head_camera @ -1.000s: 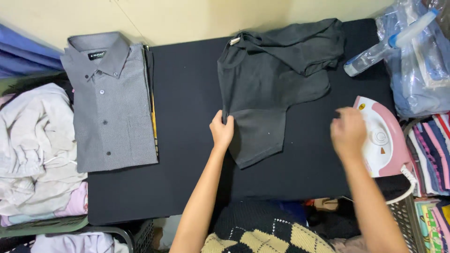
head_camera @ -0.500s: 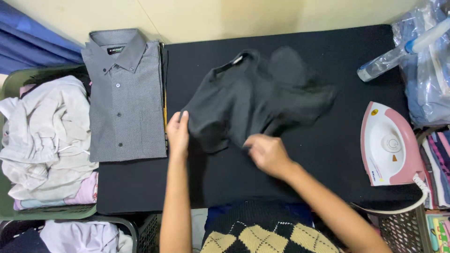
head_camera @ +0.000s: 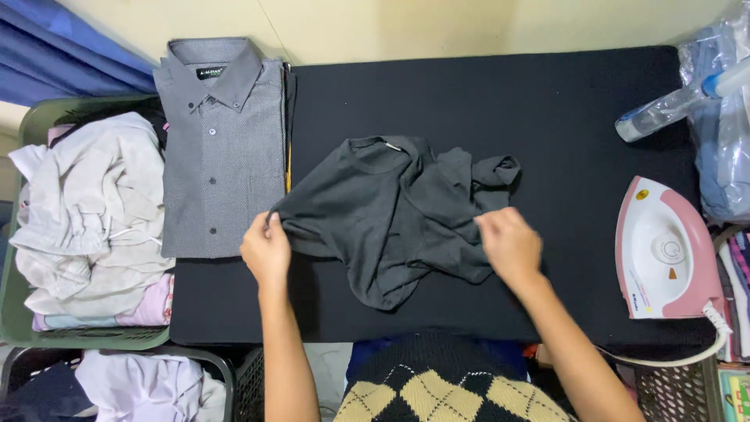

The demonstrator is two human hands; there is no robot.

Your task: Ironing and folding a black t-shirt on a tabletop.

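Nearest me, I see 2 bare forearms reaching up over a black, yellow and cream argyle knit garment (head_camera: 437,387) at the lower edge. My left hand (head_camera: 266,248) is closed, pinching the left edge of a crumpled dark grey cotton T-shirt (head_camera: 391,211), and my right hand (head_camera: 509,244) is closed on the shirt's right side, fingers curled into the cloth. The T-shirt lies bunched near the middle of the flat black padded ironing surface (head_camera: 547,109), its neck opening turned away from me. At lower left a dark wire basket (head_camera: 211,375) holds pale lilac cloth. Left of the surface, a green plastic laundry basket (head_camera: 31,125) is heaped with rumpled cream, white and pink clothes. Just beside it, a folded grey buttoned collared shirt (head_camera: 223,148) lies flat on the surface's left end. At right, a pink and white electric iron (head_camera: 664,250) rests on the surface, well apart from the T-shirt. Farther off, at the right corner, a clear plastic spray bottle (head_camera: 664,109) lies tilted against a crinkled clear plastic bag (head_camera: 719,156) with blue cloth inside.
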